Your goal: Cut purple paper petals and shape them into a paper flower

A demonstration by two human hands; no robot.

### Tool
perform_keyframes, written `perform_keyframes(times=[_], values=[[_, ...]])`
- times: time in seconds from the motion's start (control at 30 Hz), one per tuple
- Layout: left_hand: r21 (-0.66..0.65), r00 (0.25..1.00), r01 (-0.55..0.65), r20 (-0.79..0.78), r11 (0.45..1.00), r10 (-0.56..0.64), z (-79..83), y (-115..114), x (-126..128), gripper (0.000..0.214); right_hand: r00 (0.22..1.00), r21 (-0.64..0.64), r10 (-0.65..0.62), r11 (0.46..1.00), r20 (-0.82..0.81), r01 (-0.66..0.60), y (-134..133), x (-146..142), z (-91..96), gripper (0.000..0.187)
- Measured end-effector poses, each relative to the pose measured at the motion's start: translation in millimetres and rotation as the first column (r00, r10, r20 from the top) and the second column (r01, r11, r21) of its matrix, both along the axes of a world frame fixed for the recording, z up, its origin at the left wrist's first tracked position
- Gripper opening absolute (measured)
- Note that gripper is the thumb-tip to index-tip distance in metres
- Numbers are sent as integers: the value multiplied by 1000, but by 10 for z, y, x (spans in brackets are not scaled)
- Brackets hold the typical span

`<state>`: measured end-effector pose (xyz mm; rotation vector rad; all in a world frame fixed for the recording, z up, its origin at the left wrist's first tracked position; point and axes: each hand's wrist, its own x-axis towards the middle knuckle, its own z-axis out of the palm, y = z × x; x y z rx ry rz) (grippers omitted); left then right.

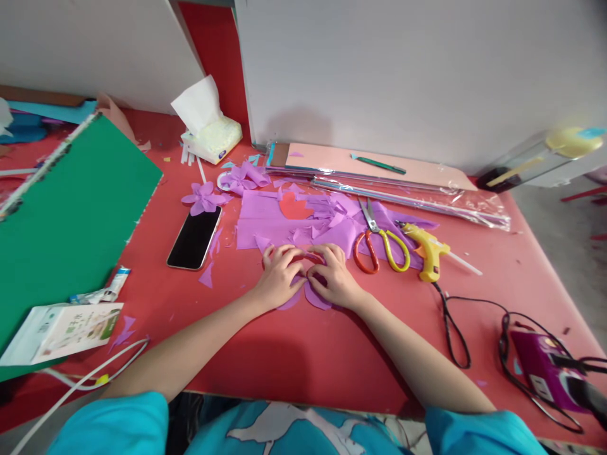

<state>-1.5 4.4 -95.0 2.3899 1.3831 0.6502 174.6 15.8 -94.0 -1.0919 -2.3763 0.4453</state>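
My left hand and my right hand meet near the middle of the red table, fingers curled and thumbs close together. Both pinch purple paper petals, whose rounded edges stick out below the fingers; the upper part is hidden by my hands. Just beyond lies a crumpled heap of purple paper with a red paper shape on it. Scissors with one red and one yellow handle rest right of my right hand. Beside them is a yellow glue gun.
A phone and purple paper flowers lie at left, near a tissue pack. A green board leans in from the left. Wrapped paper sheets hold a green pen-like tool. A black cord runs to a purple box.
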Motion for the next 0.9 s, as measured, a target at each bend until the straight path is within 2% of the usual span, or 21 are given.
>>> perform_keyframes(times=[0.6, 0.7, 0.8, 0.9], values=[[60, 999, 34, 15, 998, -35, -42, 10, -2, 15, 1000, 2, -3, 1000, -1, 3, 2, -5, -21, 9], [74, 999, 37, 19, 997, -39, -30, 8, 3, 15, 999, 12, -9, 1000, -46, 10, 7, 5, -33, 6], [98, 999, -14, 54, 995, 9, -13, 11, 0, 14, 982, 30, -79, 996, -171, 86, 13, 25, -37, 9], [132, 989, -114, 113, 985, 100, -8, 27, -12, 11, 928, 15, -238, 967, -286, 253, 24, 47, -36, 10]])
